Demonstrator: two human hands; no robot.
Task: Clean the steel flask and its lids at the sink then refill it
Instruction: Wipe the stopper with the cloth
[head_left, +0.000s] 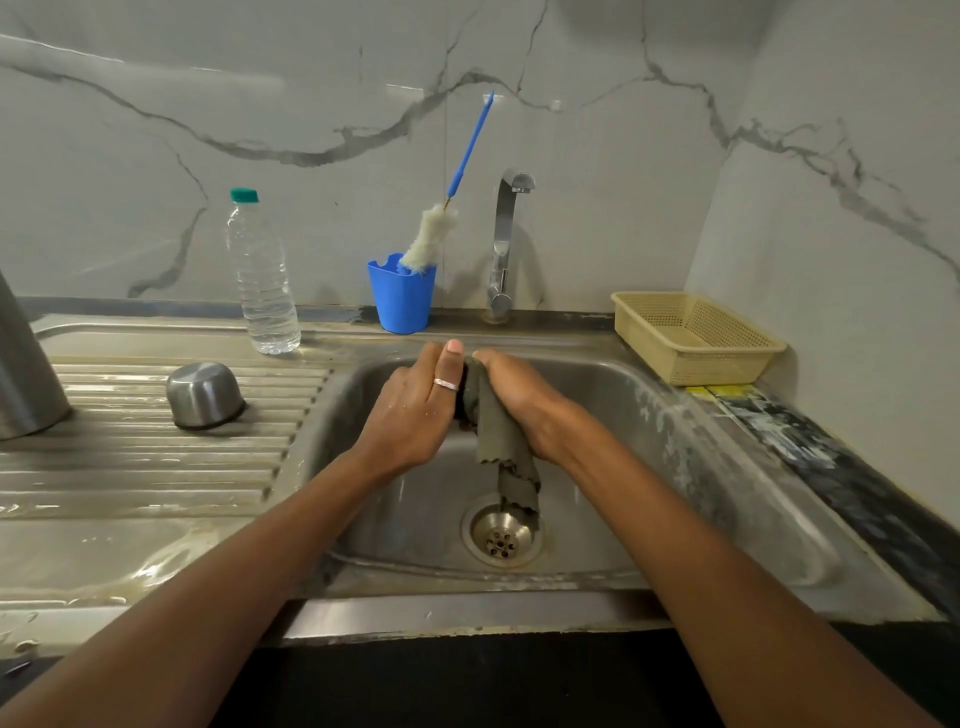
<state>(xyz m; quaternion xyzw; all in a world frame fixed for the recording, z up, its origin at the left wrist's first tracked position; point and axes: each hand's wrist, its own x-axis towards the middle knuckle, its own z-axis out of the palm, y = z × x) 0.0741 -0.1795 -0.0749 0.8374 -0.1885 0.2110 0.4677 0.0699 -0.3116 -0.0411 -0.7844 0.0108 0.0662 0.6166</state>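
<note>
Over the steel sink basin (613, 467), my left hand (410, 410) and my right hand (519, 400) press together around a small dark object that is mostly hidden between them. A grey-green cloth (506, 452) is wrapped over it and hangs down toward the drain (501, 535). My right hand grips the cloth. The steel flask body (23, 374) stands upright at the far left edge of the drainboard. A steel cup lid (205, 396) rests upside down on the ribbed drainboard. The tap (504, 244) shows no running water.
A clear water bottle (262, 275) with a green cap stands behind the drainboard. A blue cup (401, 296) holds a blue-handled bottle brush (441, 218). A beige plastic basket (693, 335) sits right of the sink. Marble walls close the back and right.
</note>
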